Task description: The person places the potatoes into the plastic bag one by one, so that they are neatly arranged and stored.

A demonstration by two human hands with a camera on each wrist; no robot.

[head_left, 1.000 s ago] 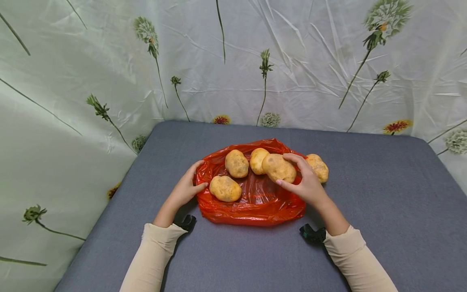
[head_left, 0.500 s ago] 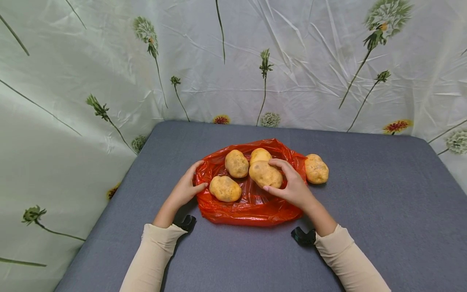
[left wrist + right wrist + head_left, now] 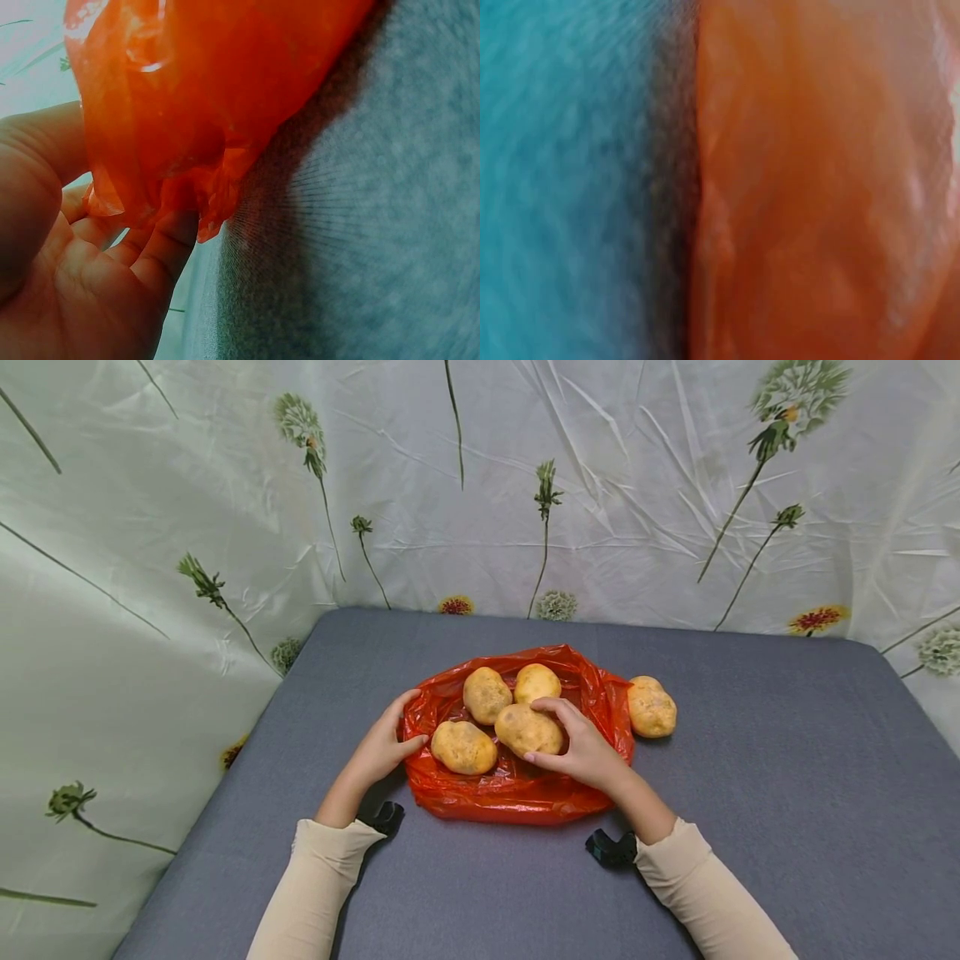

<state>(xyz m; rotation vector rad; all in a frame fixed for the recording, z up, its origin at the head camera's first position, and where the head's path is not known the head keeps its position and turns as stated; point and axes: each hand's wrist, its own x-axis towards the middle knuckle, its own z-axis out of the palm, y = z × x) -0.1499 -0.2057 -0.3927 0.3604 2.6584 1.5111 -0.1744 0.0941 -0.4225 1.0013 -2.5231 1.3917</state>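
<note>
A red plastic bag (image 3: 517, 808) lies spread with its mouth facing up. My left hand (image 3: 381, 745) holds its left edge; in the left wrist view the thumb is on one side of the film (image 3: 187, 82) and the fingers curl beneath. With thumb and fingers my right hand (image 3: 583, 750) grips a potato (image 3: 525, 731) over the middle of the bag. Inside sit three more potatoes: one front left (image 3: 463, 748), one back left (image 3: 487, 696) and one at the back (image 3: 537, 682). The right wrist view holds mostly blurred red film (image 3: 802, 180), hiding the hand.
Outside the bag, against its right edge, another potato (image 3: 652, 707) rests on the grey cloth-covered table (image 3: 787, 760). A flower-printed curtain (image 3: 630, 510) hangs behind and to the left. Black wrist devices (image 3: 611, 848) sit below both hands.
My right hand has carried its potato left and toward me, from the bag's right side to its middle. The left hand keeps its place on the bag.
</note>
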